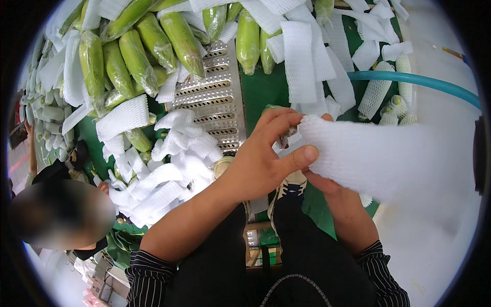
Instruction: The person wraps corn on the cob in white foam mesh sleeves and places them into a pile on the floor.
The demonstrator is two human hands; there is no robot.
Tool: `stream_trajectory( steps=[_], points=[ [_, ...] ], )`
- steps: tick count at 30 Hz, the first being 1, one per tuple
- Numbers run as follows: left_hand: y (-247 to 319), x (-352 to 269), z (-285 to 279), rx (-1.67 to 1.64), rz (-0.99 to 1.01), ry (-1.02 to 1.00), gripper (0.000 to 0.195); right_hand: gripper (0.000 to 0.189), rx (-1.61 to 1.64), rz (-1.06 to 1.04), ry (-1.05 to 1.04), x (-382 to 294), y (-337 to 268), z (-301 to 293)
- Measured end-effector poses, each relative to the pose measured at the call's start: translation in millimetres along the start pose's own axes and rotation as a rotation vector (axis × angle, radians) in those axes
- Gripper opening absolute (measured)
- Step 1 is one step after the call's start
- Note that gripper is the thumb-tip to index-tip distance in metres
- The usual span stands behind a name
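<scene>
My left hand (264,153) curls around what looks like a film-wrapped ear of corn (284,140); its brownish end shows between thumb and index finger, and the rest is mostly hidden. The left fingertips and thumb meet the near end of a white foam net sleeve (356,153). Behind that sleeve, my right hand (324,182) grips it, with a fingertip showing above and part of the hand below. Motion blurs the sleeve's far end, which extends right.
Film-wrapped corn ears (140,57) lie heaped at upper left. Loose foam sleeves (161,192) pile beside my left forearm; more sleeves (303,65) lie ahead. A perforated metal grate (215,96) crosses the green surface (262,86). A teal hose (418,78) runs right. Another person (63,215) is at left.
</scene>
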State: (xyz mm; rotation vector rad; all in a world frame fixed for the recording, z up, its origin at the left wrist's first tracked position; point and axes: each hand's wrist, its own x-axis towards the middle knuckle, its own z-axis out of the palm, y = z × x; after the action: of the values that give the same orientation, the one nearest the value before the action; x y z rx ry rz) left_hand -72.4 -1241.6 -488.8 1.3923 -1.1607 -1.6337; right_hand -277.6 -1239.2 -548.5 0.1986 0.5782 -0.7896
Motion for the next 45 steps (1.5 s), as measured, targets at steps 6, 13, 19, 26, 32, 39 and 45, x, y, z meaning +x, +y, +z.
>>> stream_trajectory(
  steps=[6, 13, 19, 26, 32, 39, 45],
  points=[
    [-15.7, -5.3, 7.9, -0.212, 0.02, 0.076, 0.03, 0.03, 0.024, -0.064, -0.066, 6.7, 4.5, 26.8],
    [-59.9, -2.5, 11.4, -1.267, -0.154, 0.047, 0.007, 0.033, -0.284, -0.328, 0.018, 32.1, 6.7, -4.4],
    [-72.7, 0.7, 19.6, -1.097, -0.258, 0.461, 0.014, 0.021, -0.522, -0.387, 0.271, 57.7, 25.3, -15.8],
    [-77.7, 15.9, 19.3, -0.365, -0.304, 0.629, 0.023, 0.015, -0.663, -0.486, 0.385, 58.4, 34.7, -19.2],
    [-113.4, 0.3, 22.6, -0.4, -0.219, 0.624, 0.024, 0.012, -0.925, -0.519, 0.325, 74.3, 49.7, -69.9],
    [-166.1, 31.1, 10.9, -0.689, -0.207, 0.567, 0.025, 0.012, -1.014, -0.57, 0.394, 83.8, 44.5, -54.9],
    [-124.2, 32.3, 6.4, -0.535, -0.248, 0.579, 0.024, 0.012, -1.102, -0.564, 0.344, 78.6, 34.1, -52.6]
  ],
)
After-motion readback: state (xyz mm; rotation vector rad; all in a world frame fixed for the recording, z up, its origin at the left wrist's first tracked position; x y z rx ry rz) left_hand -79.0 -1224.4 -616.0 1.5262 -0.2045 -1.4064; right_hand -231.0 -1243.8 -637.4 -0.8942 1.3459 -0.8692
